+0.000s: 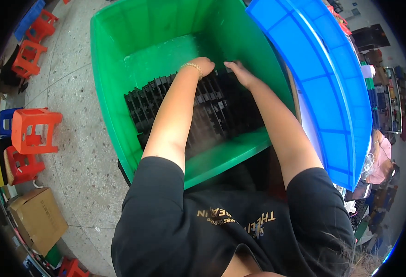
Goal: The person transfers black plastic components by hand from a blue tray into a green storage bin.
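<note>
Both my arms reach down into a deep green plastic bin (161, 23). Rows of slim black plastic parts (207, 108) stand packed side by side in its lower half. My left hand (203, 67), with a gold bracelet at the wrist, is curled at the far edge of the rows; its fingertips are turned away from view. Beside it, to the right, my right hand (241, 74) has its thumb stretched toward the left hand, and its other fingers are bent down out of sight among dark parts. What either hand grips, if anything, is hidden against the black.
Right of the bin, a large blue plastic bin (313, 69) stands against its wall. Red stools (34, 129) and a cardboard box (38, 220) are on the speckled floor (80, 161) at left. Cluttered benches line the far right, with a pink cloth (381, 159).
</note>
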The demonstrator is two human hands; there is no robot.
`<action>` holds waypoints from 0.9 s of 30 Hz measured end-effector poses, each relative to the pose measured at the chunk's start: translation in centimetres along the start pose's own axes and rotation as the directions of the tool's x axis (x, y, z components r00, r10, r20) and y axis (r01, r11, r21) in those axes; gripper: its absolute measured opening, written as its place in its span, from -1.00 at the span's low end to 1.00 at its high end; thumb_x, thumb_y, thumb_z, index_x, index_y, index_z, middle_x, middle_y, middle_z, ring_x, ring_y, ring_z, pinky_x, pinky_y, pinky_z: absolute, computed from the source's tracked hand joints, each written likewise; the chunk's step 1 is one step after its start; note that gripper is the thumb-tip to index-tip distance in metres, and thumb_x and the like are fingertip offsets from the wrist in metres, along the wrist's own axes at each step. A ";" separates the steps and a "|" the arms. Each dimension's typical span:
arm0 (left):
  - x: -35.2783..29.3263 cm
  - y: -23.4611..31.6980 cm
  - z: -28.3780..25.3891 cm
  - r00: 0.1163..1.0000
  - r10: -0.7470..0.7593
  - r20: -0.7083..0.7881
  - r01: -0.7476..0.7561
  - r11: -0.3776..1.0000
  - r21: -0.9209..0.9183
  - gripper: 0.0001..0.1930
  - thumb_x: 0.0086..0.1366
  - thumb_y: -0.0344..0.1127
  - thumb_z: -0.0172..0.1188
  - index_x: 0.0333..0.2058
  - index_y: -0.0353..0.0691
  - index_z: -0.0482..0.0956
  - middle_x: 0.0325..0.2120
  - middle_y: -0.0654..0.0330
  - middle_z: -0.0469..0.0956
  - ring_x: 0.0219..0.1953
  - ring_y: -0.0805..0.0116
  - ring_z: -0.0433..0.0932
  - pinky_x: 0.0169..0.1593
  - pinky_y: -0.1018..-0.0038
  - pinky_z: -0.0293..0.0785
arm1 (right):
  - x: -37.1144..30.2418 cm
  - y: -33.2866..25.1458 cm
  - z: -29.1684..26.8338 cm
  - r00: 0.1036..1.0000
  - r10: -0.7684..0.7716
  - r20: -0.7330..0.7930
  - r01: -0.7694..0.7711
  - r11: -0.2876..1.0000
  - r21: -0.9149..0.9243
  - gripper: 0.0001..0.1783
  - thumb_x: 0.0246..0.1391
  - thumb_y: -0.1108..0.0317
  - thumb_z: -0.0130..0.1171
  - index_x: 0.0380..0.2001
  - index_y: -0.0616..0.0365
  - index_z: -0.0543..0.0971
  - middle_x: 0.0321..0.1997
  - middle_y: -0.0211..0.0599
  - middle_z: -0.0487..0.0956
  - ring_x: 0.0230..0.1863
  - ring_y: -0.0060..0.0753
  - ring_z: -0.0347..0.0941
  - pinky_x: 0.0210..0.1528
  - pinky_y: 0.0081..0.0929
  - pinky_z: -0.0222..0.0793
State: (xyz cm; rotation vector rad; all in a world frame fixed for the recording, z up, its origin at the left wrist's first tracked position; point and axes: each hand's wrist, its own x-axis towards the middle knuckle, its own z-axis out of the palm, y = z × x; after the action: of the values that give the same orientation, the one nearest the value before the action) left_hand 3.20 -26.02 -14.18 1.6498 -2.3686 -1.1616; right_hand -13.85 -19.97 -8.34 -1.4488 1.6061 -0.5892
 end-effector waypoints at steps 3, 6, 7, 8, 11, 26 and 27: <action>-0.7 0.0 0.6 0.994 0.000 -0.106 -0.009 0.996 -0.085 -0.57 0.22 -0.08 -0.15 -0.11 -0.24 0.49 -0.05 -0.02 0.44 -0.01 0.00 0.41 0.05 0.27 0.33 | 0.9 0.8 -0.2 0.945 0.219 0.244 -0.155 0.953 -0.259 -0.28 -0.09 -0.14 0.01 0.01 0.23 0.40 0.11 -0.09 0.37 0.12 -0.23 0.26 0.16 -0.30 0.09; -1.3 2.6 0.0 0.972 -0.086 -0.219 0.046 0.982 -0.181 -0.54 0.25 0.00 -0.15 -0.13 -0.25 0.48 -0.10 -0.05 0.47 -0.06 -0.03 0.44 0.02 0.26 0.34 | 3.1 6.3 -0.1 0.805 0.364 0.469 -0.135 0.882 -0.452 -0.37 -0.10 -0.08 0.00 -0.07 0.17 0.49 0.12 -0.14 0.39 0.12 -0.26 0.26 0.16 -0.30 0.09; -1.4 2.6 0.0 0.952 -0.160 -0.261 0.104 0.971 -0.216 -0.53 0.25 0.04 -0.14 -0.13 -0.23 0.49 -0.11 -0.04 0.48 -0.07 -0.02 0.45 0.01 0.25 0.35 | 3.1 6.3 -0.1 0.805 0.398 0.440 -0.168 0.864 -0.475 -0.44 -0.08 0.00 -0.01 -0.12 0.20 0.51 0.08 -0.08 0.43 0.08 -0.22 0.32 0.12 -0.31 0.15; -1.5 2.1 0.1 0.951 -0.169 -0.258 0.114 0.970 -0.213 -0.53 0.25 0.04 -0.14 -0.13 -0.23 0.49 -0.11 -0.04 0.48 -0.07 -0.02 0.45 0.01 0.25 0.35 | 3.1 4.9 0.3 0.801 0.396 0.449 -0.165 0.867 -0.471 -0.44 -0.08 0.00 -0.01 -0.12 0.20 0.51 0.08 -0.08 0.43 0.08 -0.22 0.32 0.12 -0.31 0.15; -0.9 1.7 0.0 0.944 -0.151 -0.292 0.116 0.984 -0.133 -0.51 0.22 0.10 -0.09 -0.13 -0.18 0.50 -0.15 -0.02 0.51 -0.10 0.00 0.47 -0.02 0.25 0.36 | 3.0 1.6 1.0 0.741 0.444 0.503 0.013 0.740 -0.672 -0.48 -0.07 0.06 -0.02 -0.11 0.17 0.52 0.04 -0.08 0.46 0.02 -0.15 0.38 0.06 -0.29 0.22; -1.4 1.7 -0.5 0.985 0.132 -0.107 -0.129 0.991 0.036 -0.66 0.21 -0.12 -0.05 -0.17 -0.17 0.54 -0.16 0.02 0.53 -0.09 0.10 0.49 -0.01 0.34 0.37 | -7.9 -18.3 -1.3 0.842 -0.478 0.248 0.538 0.724 -0.431 -0.58 0.03 0.09 0.03 -0.13 0.15 0.51 -0.22 -0.05 0.55 -0.13 -0.09 0.46 -0.02 -0.21 0.31; -1.2 1.8 -0.6 0.991 0.096 -0.098 -0.092 0.995 0.045 -0.66 0.18 -0.10 -0.01 -0.18 -0.16 0.55 -0.18 0.03 0.54 -0.11 0.10 0.49 -0.02 0.33 0.38 | -9.1 -21.2 -2.3 0.736 -0.658 0.160 0.669 0.670 -0.321 -0.65 -0.04 0.11 0.04 -0.31 0.14 0.55 -0.26 -0.09 0.55 -0.14 -0.07 0.46 -0.06 -0.17 0.33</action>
State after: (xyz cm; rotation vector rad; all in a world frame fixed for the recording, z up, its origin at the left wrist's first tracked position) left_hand 2.56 -25.11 -12.25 1.5495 -2.3945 -0.9984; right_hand -4.68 -16.15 12.67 -2.3531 1.1490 -0.6868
